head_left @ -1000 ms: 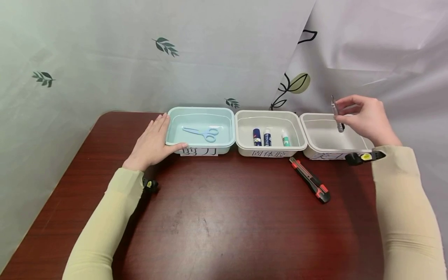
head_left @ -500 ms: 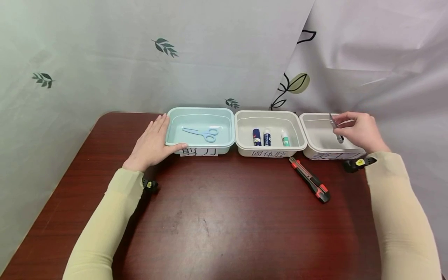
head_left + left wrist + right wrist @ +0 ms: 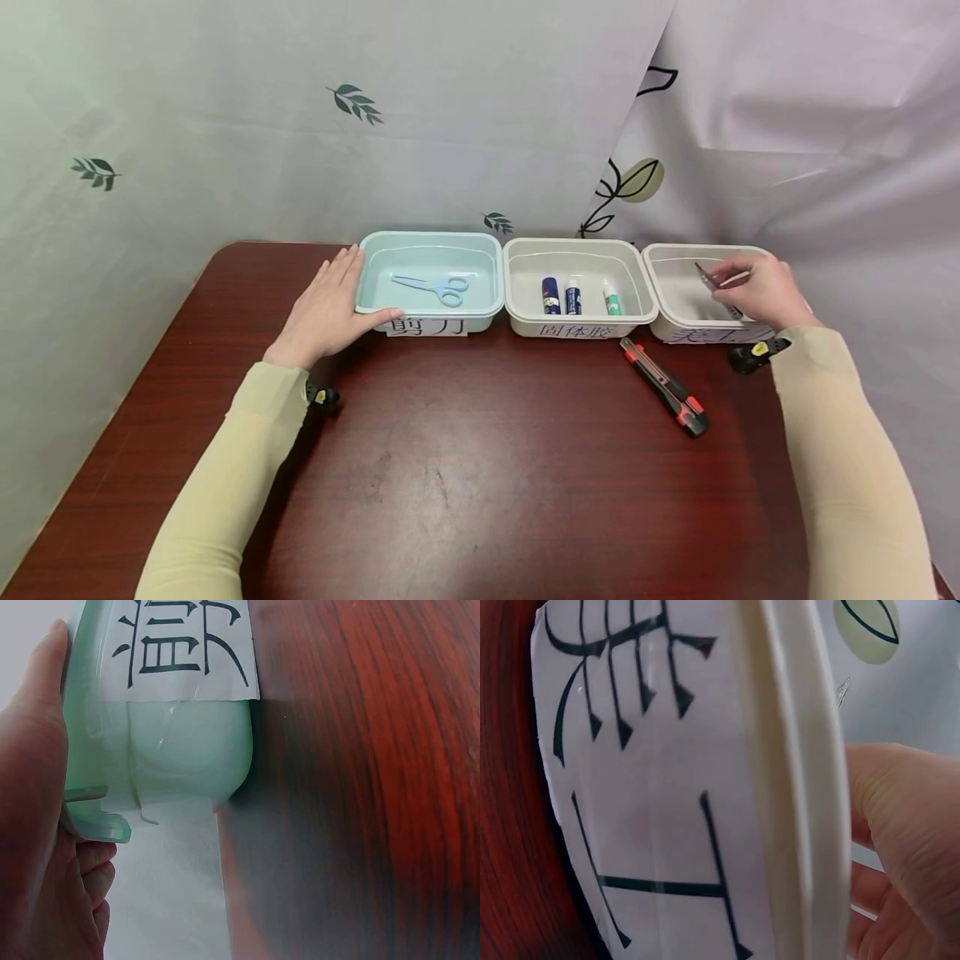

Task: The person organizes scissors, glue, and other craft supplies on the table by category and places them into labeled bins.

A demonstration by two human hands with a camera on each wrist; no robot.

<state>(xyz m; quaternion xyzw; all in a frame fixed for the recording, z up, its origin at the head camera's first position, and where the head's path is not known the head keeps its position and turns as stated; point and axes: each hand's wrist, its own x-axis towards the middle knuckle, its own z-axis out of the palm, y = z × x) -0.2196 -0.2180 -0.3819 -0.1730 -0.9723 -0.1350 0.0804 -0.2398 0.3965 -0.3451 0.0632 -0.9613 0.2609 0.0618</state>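
Observation:
My left hand rests along the left rim of a light blue bin, fingers straight and thumb on the front rim. Blue scissors lie inside that bin. At the right, my right hand pinches a slim metal craft knife between thumb and fingers, low within the mouth of a cream bin. The knife tilts, its pointed end up and to the left; its lower part is partly covered by the fingers. In the right wrist view, the bin's labelled wall hides most of the fingers.
The middle cream bin holds a dark blue glue stick, another blue one and a green-and-white one. A red-and-black box cutter lies on the wooden table before the bins. A patterned curtain hangs behind.
My right hand has moved down and to the left, bringing the craft knife from above the right bin into its mouth. The left hand stays on the blue bin.

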